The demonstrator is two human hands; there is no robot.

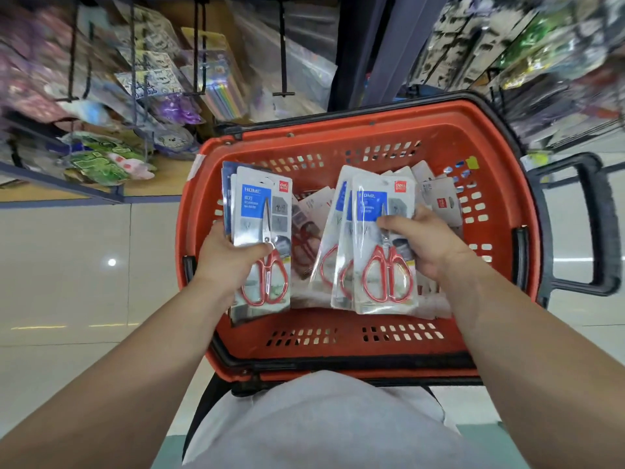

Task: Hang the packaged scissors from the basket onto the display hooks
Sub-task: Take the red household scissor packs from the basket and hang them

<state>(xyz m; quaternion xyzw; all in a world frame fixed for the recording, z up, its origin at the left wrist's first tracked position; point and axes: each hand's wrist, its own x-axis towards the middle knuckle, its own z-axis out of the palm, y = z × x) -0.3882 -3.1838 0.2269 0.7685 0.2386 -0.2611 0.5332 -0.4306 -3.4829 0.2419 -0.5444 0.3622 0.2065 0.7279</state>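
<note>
Basket [355,130] holds scissor packs [385,245]; both hands grip some

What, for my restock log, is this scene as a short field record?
left hand: grips left stack of scissor packs
right hand: grips right stack, fanned out
basket: red, with loose packs inside
display hooks: beyond the basket, blurred, bearing other goods
</note>
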